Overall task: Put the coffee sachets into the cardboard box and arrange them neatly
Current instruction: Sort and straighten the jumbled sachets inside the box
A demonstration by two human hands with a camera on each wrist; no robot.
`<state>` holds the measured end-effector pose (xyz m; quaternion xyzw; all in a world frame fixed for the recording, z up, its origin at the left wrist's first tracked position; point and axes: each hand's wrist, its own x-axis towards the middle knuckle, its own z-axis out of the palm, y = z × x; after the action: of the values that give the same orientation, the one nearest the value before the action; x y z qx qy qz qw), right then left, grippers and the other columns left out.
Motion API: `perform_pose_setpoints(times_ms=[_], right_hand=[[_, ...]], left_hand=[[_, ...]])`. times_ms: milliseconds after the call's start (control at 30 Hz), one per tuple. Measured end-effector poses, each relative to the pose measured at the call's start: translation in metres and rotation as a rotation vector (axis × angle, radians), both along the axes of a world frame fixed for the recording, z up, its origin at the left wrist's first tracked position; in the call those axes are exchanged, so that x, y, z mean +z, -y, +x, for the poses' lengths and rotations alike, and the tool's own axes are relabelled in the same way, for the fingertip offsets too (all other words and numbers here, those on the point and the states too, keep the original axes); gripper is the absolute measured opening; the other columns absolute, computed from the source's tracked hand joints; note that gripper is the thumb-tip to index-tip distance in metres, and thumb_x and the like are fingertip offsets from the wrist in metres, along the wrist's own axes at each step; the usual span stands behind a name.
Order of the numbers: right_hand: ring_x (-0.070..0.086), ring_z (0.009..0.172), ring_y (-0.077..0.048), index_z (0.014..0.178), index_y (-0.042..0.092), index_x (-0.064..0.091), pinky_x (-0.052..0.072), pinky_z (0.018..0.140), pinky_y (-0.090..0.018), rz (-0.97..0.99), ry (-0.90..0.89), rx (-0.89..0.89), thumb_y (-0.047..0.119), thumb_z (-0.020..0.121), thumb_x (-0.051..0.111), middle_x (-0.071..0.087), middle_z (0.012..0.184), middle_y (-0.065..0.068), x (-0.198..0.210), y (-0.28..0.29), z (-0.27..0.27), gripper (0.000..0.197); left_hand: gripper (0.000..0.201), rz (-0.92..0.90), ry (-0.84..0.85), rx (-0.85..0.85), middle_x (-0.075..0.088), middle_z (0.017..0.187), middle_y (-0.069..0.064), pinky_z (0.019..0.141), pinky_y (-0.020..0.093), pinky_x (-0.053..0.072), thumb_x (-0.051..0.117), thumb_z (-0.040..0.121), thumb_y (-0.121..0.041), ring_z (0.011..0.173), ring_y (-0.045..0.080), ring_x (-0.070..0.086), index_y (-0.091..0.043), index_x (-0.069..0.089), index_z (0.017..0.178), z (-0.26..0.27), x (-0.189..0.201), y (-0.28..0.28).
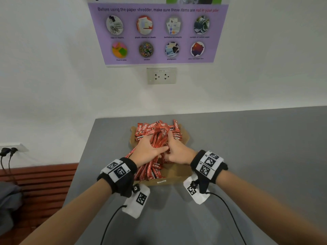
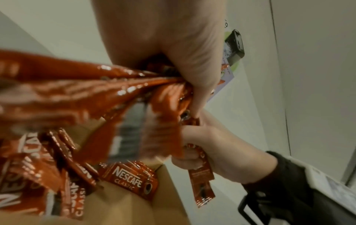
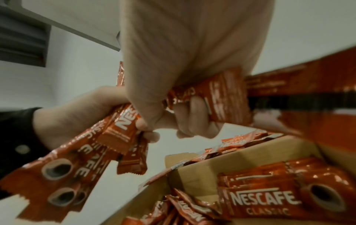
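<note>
An open cardboard box (image 1: 177,174) stands on the grey table (image 1: 256,156), with red Nescafe sachets (image 1: 150,128) heaped loosely at its far end and more lying inside (image 3: 269,197). Both hands meet above the box and grip one thick bundle of sachets (image 1: 159,138). My left hand (image 1: 147,151) clasps the bundle from the left, and my right hand (image 1: 178,151) clasps it from the right. In the left wrist view the left hand's (image 2: 183,45) fingers curl round the bundle (image 2: 77,94). In the right wrist view the right hand (image 3: 192,45) grips sachets beside the left hand (image 3: 77,118).
The box sits near the white wall, below a wall socket (image 1: 161,76) and a purple poster (image 1: 157,32). The table's left edge (image 1: 85,156) drops to a brown slatted bench (image 1: 35,177). Plugs sit in a socket strip (image 1: 10,149) at far left. Black cables trail from both wrists.
</note>
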<state>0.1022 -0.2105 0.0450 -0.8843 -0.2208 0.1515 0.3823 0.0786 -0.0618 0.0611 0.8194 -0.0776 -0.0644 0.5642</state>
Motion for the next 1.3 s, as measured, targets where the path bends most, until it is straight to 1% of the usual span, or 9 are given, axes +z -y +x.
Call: perform_pose_setpoints(times_ms=[133,267,433,600,767,867,1067,1200,1300], right_hand=[[0.056,0.062,-0.024,0.132,0.005,0.016,0.044,0.051,-0.029,0.037,-0.041,-0.015,-0.003,0.081,0.057,0.055,0.072,-0.009,-0.001,-0.001,0.0,0.066],[0.063,0.082,-0.032,0.134,0.012,0.03,0.052,0.074,-0.043,-0.035,-0.019,0.034,0.01,0.08,0.063,0.064,0.099,-0.021,-0.006,0.009,0.001,0.063],[0.06,0.076,-0.008,0.114,0.013,0.056,0.048,0.071,-0.017,-0.014,-0.005,-0.037,0.033,0.086,0.063,0.063,0.088,0.003,-0.011,0.036,0.0,0.035],[0.052,0.067,0.008,0.095,0.013,0.065,0.038,0.063,-0.007,0.09,0.156,-0.111,0.024,0.087,0.064,0.059,0.08,0.01,-0.011,0.036,-0.003,0.014],[0.053,0.063,0.007,0.088,0.009,0.067,0.037,0.06,-0.006,0.137,0.188,-0.16,0.018,0.079,0.073,0.062,0.083,0.004,-0.001,0.038,0.002,0.014],[0.05,0.065,0.004,0.081,0.017,0.065,0.037,0.063,-0.005,0.062,0.187,-0.104,0.02,0.076,0.076,0.061,0.08,0.007,0.007,0.039,0.006,0.013],[0.06,0.076,0.006,0.092,0.012,0.068,0.048,0.078,-0.015,0.046,0.225,0.007,0.016,0.075,0.076,0.067,0.088,0.01,0.007,0.026,0.007,0.019],[0.062,0.072,0.002,0.114,0.02,0.058,0.044,0.069,-0.008,0.143,0.19,-0.167,0.023,0.075,0.077,0.068,0.081,0.008,0.002,0.029,0.0,0.044],[0.056,0.065,0.014,0.106,0.015,0.065,0.038,0.063,-0.002,0.088,0.123,-0.137,0.023,0.079,0.073,0.071,0.086,0.002,-0.002,0.029,-0.005,0.029]], left_hand=[[0.017,-0.028,0.038,0.051,0.068,0.078,-0.003,0.059,0.008,0.048,0.072,0.08,-0.013,0.069,0.02,0.066,-0.022,0.059,0.087,-0.002,0.004,-0.001],[0.013,0.086,0.106,0.117,0.065,0.069,0.002,0.053,0.007,0.045,0.07,0.082,-0.014,0.055,0.009,0.061,-0.016,0.06,0.074,-0.004,0.0,-0.004],[0.014,0.023,0.021,0.289,0.065,0.07,-0.002,0.055,0.019,0.05,0.068,0.084,-0.019,0.056,0.012,0.062,-0.021,0.059,0.074,0.001,-0.005,-0.022],[0.009,0.002,-0.012,0.296,0.068,0.078,0.002,0.056,0.021,0.052,0.068,0.084,-0.018,0.054,0.012,0.063,-0.019,0.06,0.082,0.001,-0.008,-0.017],[0.014,0.269,-0.183,-0.139,0.067,0.079,0.001,0.062,0.02,0.051,0.075,0.077,-0.015,0.054,0.008,0.059,-0.011,0.063,0.082,0.0,-0.007,-0.017],[0.017,0.369,-0.085,-0.079,0.065,0.072,-0.004,0.064,0.018,0.047,0.077,0.075,-0.02,0.061,0.008,0.06,-0.015,0.06,0.074,-0.002,-0.008,-0.015],[0.02,0.344,0.083,-0.05,0.069,0.086,-0.001,0.074,0.025,0.049,0.073,0.079,-0.02,0.076,0.01,0.063,-0.011,0.065,0.094,-0.002,-0.006,-0.001],[0.015,0.221,0.055,0.049,0.069,0.077,-0.003,0.07,0.023,0.052,0.073,0.08,-0.021,0.064,0.01,0.064,-0.016,0.063,0.09,-0.001,-0.011,-0.004],[0.013,0.094,0.03,0.131,0.07,0.081,0.002,0.067,0.025,0.055,0.071,0.081,-0.019,0.066,0.02,0.068,-0.018,0.061,0.089,-0.002,-0.011,-0.003]])
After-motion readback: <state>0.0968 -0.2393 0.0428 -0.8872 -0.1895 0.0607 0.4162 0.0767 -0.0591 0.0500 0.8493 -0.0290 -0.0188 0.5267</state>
